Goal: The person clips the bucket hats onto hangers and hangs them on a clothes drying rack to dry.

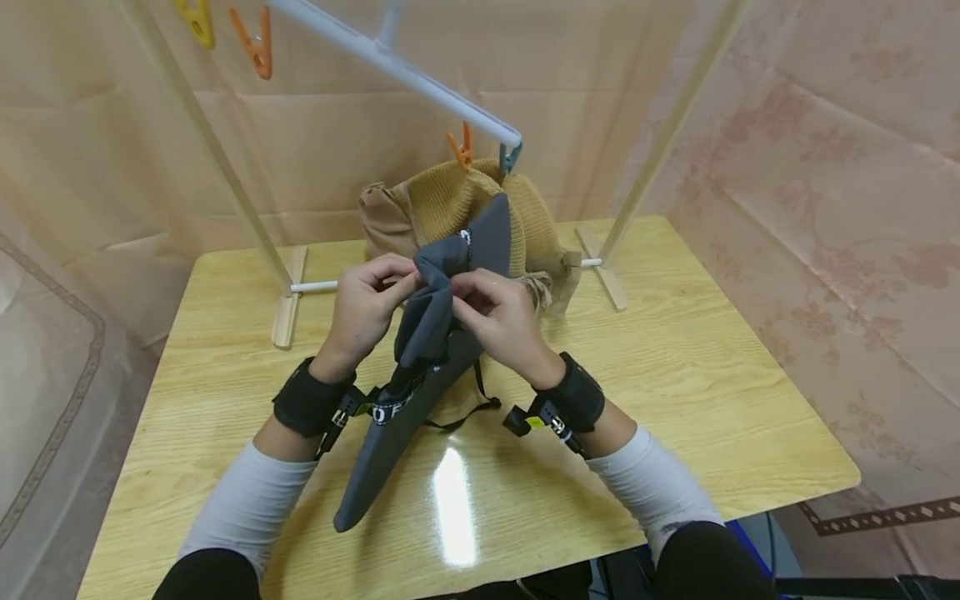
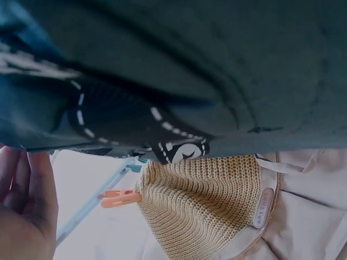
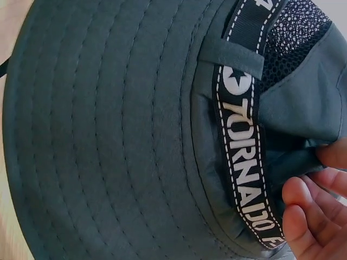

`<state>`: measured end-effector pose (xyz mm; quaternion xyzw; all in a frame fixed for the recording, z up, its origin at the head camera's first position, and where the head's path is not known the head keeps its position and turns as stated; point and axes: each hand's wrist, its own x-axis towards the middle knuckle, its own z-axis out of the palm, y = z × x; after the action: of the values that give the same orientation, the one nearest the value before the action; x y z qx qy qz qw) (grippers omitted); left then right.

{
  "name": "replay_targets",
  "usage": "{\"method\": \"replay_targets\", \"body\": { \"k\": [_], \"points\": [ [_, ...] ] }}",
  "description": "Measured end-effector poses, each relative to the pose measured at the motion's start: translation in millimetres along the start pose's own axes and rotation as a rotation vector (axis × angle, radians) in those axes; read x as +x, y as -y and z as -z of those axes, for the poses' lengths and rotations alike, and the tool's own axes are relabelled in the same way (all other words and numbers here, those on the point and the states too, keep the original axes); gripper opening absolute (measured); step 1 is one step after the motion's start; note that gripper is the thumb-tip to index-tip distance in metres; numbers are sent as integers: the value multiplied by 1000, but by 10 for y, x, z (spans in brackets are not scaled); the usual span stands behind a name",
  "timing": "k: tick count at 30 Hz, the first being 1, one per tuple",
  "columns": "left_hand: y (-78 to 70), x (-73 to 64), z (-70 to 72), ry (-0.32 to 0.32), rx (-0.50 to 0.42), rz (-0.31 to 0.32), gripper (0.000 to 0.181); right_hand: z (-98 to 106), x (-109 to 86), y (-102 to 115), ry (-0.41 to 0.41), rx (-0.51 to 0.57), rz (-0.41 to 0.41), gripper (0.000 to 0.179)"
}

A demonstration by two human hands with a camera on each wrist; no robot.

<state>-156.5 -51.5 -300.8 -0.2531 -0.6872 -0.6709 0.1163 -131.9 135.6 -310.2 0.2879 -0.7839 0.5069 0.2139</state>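
A dark grey sun hat is held sideways over the table, its crown bunched between both hands. My left hand pinches the crown fabric from the left, thumb against fingers. From the right, my right hand pinches a fold of the same crown. The right wrist view shows the stitched brim and a black band with white lettering around the crown. A thin black cord dangles from the hat. Just behind hangs a tan knitted hat, gripped at its top by an orange clothespin and a blue-grey clothespin.
Overhead slants a pale blue hanger bar. At its left hang a yellow clothespin and another orange clothespin. Two wooden uprights with flat feet frame the wooden table's back, joined low down by a white rod.
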Motion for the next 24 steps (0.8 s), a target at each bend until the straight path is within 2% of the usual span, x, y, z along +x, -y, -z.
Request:
{"method": "replay_targets", "body": {
  "k": [6, 13, 19, 24],
  "points": [
    [-5, 6, 41, -35, -18, -4, 27, -54, 55, 20, 32, 62, -17, 12],
    [-19, 18, 74, -94, 15, -29, 18, -78, 132, 3, 67, 78, 2, 13],
    [-18, 24, 100, -151, 19, -27, 19, -103, 199, -7, 115, 118, -27, 13],
    [5, 14, 127, -178, 31, -23, 11, -124, 235, -34, 138, 108, -46, 14]
  ]
}}
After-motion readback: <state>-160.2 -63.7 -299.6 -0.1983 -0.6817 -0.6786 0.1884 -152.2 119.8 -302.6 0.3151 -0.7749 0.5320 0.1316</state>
